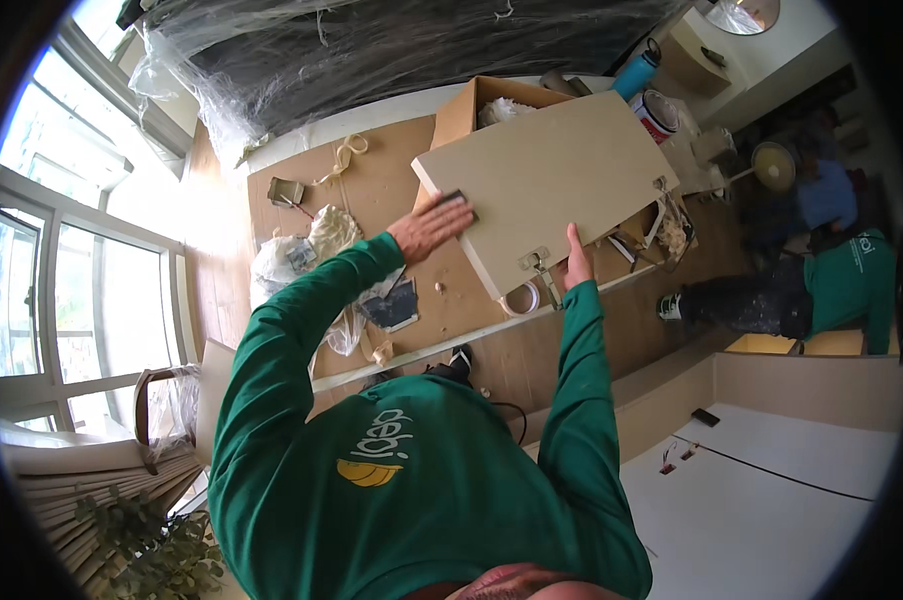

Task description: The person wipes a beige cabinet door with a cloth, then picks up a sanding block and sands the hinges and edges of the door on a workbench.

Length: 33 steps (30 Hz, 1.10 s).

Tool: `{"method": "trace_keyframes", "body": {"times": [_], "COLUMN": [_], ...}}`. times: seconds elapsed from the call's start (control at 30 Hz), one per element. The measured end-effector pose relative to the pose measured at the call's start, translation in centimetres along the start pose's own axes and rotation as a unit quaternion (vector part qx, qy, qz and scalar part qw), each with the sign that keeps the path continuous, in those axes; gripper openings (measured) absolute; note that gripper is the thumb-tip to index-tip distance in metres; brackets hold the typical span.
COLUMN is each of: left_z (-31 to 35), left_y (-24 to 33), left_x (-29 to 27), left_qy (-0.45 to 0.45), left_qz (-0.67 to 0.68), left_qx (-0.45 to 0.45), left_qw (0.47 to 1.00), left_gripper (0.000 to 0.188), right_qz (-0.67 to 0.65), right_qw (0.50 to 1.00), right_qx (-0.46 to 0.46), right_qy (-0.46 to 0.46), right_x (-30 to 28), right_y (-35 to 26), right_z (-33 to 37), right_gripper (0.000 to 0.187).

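Observation:
A beige cabinet door point(557, 175) with metal hinges point(536, 260) along its near edge is tilted up in front of me. My right hand point(576, 262) grips that near edge just right of the hinge, thumb on the face, fingers mostly hidden beneath. At the door's left edge, my left hand point(434, 228) presses a small dark sanding block point(456, 198) against the board, its fingers laid over the block. Below the door, a roll of tape point(520, 298) lies at the edge of the cardboard-covered surface point(372, 170).
Plastic bags point(284, 264), a dark sheet point(392, 306) and a small open tin point(286, 191) lie left. Behind the door are a cardboard box point(458, 118), paint can point(658, 115) and blue bottle point(639, 72). Another person point(842, 285) bends at right. A white-bottomed cabinet point(762, 480) stands near right.

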<state>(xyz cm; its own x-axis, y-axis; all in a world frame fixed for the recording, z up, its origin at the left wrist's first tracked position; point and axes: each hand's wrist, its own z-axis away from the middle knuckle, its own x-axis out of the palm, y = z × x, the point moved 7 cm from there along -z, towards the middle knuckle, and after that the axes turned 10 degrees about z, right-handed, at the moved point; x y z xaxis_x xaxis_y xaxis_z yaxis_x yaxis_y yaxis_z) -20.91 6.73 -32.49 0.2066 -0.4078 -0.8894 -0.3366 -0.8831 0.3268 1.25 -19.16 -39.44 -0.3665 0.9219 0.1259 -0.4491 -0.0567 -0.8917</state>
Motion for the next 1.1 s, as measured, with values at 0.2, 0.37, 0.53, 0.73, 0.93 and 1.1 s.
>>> {"method": "trace_keyframes", "body": {"times": [0.2,0.37,0.53,0.73,0.93,1.1], "left_z": [-1.2,-0.2,-1.6,-0.8,-1.7,1.0], "left_y": [-5.1,0.4,-7.4,-0.7,-6.8,9.4], "left_x": [-3.4,-0.8,-5.1,-1.1,-3.9,3.7], "left_qy": [0.112,0.051,0.189,0.055,0.110,-0.010], "left_qz": [-0.037,0.050,-0.057,0.024,-0.039,0.061], "left_qx": [-0.055,0.044,-0.098,0.108,-0.066,0.123], "left_qw": [0.992,0.997,0.975,0.992,0.991,0.990], "left_gripper": [0.073,0.072,0.076,0.062,0.074,0.069], "right_qz": [-0.034,-0.032,-0.020,-0.034,-0.003,-0.027], "right_qw": [0.999,0.999,1.000,0.999,1.000,0.999], "right_qx": [0.010,0.018,0.007,-0.010,-0.007,-0.019], "right_qy": [0.014,0.017,0.003,0.008,0.005,-0.003], "right_x": [0.7,0.6,0.8,0.6,1.2,1.0], "right_y": [-0.9,-0.5,-0.5,-0.8,-1.6,-0.8], "right_z": [-0.2,0.0,-0.6,0.1,1.0,-0.1], "right_gripper": [0.048,0.046,0.048,0.047,0.050,0.051]}}
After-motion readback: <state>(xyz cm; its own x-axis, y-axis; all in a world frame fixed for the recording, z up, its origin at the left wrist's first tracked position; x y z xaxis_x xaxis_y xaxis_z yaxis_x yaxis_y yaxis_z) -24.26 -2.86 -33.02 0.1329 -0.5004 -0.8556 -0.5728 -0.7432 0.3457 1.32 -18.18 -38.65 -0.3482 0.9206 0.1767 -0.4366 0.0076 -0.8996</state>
